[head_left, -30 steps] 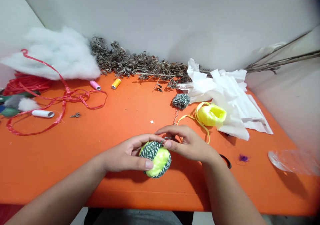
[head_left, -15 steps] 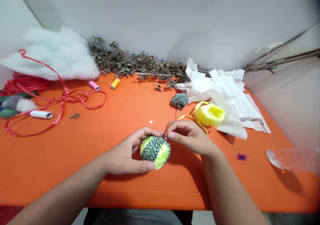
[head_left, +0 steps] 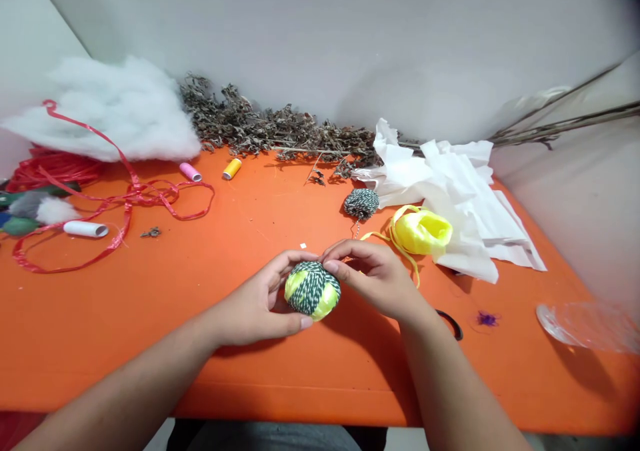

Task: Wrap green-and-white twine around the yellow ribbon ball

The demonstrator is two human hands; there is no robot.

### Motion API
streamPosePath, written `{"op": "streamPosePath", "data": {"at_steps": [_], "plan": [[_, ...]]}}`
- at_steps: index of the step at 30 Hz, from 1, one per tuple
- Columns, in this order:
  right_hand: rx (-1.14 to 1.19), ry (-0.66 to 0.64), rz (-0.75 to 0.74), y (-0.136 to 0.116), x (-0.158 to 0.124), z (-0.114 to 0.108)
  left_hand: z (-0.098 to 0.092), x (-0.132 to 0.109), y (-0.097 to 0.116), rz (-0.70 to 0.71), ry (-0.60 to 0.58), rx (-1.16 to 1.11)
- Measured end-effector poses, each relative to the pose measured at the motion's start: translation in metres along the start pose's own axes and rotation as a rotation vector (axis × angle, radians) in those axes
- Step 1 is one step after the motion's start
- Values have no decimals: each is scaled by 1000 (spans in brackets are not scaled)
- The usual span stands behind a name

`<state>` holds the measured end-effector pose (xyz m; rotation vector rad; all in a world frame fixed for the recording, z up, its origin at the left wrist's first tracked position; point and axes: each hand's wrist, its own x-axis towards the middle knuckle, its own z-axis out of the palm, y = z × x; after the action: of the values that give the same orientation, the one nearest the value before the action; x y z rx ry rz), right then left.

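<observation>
The right hand's (head_left: 373,281) fingertips pinch together at the top of a twine-wrapped yellow ball (head_left: 313,291); the left hand's (head_left: 255,297) curled fingers and thumb cup its near side, over the orange table (head_left: 150,364). At twelve o'clock, a green-and-white twine ball (head_left: 361,203) trails a strand toward them; a yellow ribbon bundle (head_left: 421,232) sits at one o'clock.

The left hand (head_left: 250,297) cups a ball of yellow ribbon wound with green-and-white twine (head_left: 313,291), the right hand (head_left: 373,279) touching its top

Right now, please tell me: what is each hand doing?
Left hand: curved, holding the twine-wrapped yellow ball.
Right hand: fingers also holding the ball.
</observation>
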<state>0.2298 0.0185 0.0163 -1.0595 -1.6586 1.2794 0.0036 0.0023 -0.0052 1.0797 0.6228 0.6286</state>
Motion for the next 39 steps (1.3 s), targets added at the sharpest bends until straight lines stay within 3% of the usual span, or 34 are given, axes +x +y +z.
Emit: {"op": "streamPosePath", "data": {"at_steps": [6, 12, 21, 31, 39], "plan": [[-167, 37, -115, -3, 0, 8, 0, 7, 2, -17, 97, -23], [-154, 29, -151, -6, -1, 9, -1, 6, 6, -34, 160, 7], [-129, -10, -196, -4, 1, 5, 0, 4, 6, 14, 92, -6], [-98, -22, -211, -7, 0, 10, -1, 2, 2, -47, 141, 40], [-96, -91, -214, -8, -1, 5, -3, 2, 6, -47, 52, 11]]}}
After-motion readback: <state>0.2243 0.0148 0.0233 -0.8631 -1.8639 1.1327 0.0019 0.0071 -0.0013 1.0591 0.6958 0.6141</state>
